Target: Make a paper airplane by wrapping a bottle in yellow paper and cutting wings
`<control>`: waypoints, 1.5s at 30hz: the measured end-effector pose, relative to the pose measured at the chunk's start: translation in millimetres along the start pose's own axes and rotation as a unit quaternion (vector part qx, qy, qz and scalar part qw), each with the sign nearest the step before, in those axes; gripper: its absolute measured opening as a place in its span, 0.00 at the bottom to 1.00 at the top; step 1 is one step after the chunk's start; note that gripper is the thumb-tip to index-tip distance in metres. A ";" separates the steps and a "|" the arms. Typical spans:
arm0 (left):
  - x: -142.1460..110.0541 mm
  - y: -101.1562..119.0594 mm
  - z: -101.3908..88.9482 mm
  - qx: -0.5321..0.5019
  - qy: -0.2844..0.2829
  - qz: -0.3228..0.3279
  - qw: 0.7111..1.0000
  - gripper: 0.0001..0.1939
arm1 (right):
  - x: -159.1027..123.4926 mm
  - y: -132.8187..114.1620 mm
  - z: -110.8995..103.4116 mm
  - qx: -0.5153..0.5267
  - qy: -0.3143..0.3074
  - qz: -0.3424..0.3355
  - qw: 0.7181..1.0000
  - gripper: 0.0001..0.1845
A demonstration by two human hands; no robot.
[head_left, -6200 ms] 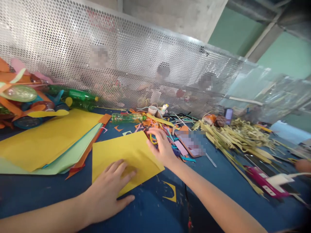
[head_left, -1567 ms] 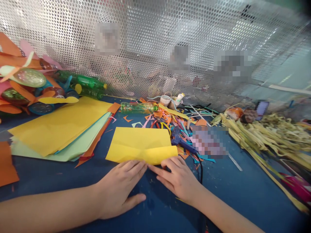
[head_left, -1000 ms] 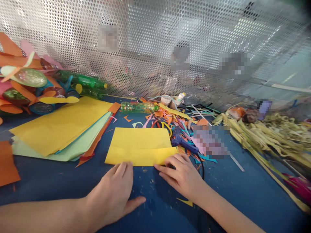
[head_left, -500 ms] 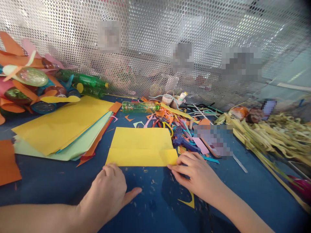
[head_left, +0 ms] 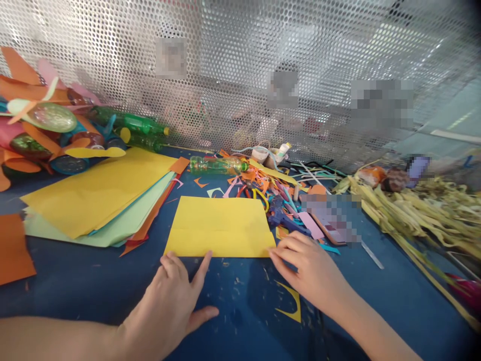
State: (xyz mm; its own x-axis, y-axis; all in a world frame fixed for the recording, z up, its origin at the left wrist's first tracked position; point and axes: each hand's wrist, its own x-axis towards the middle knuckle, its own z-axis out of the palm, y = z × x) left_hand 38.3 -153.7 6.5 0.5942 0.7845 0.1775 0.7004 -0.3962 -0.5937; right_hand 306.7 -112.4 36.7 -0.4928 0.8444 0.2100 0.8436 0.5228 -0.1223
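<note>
A folded sheet of yellow paper (head_left: 221,220) lies on the blue table in front of me, with a faint crease across it. My left hand (head_left: 167,296) is open at its near left side: the index fingertip touches the near edge, the thumb points off to the right, and the other fingers bend at the left corner. At the near right corner, my right hand (head_left: 306,263) has its thumb and index finger together on the paper. Below that hand lies a curved yellow paper scrap (head_left: 295,303).
Stacked coloured paper (head_left: 101,195) and bottle planes (head_left: 56,120) are on the left. Behind are a clear bottle (head_left: 216,164), paper scraps, scissors (head_left: 261,198) and a blue glue gun (head_left: 280,215). A phone (head_left: 330,220) and dried husks (head_left: 413,215) lie right, before a perforated metal screen (head_left: 233,65).
My left index finger has stretched out onto the paper's near edge. My right fingertips have shifted slightly right, to the corner. The raised look of the near flap has flattened.
</note>
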 end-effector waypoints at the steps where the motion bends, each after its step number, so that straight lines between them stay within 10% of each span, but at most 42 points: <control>1: -0.1 0.9 0.5 -0.005 -0.008 -0.005 1.000 0.43 | 1.7 -5.5 2.4 0.018 0.011 -0.018 1.000 0.13; 11: -0.7 -1.8 -0.3 0.006 -0.018 0.014 1.000 0.44 | 12.9 -37.6 25.6 0.072 -0.082 -0.059 0.992 0.22; 45: 1.6 -1.8 -1.3 0.072 -0.035 -0.046 0.996 0.46 | -9.5 2.8 1.9 -0.032 -0.002 0.029 0.999 0.23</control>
State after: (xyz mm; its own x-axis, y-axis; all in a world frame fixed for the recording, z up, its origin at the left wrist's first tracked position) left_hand 38.5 -152.3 8.9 0.4983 0.8473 0.1838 0.6834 -0.2534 -0.6847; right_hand 313.3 -118.8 32.5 -0.4439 0.8734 0.2003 0.8824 0.4650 -0.0717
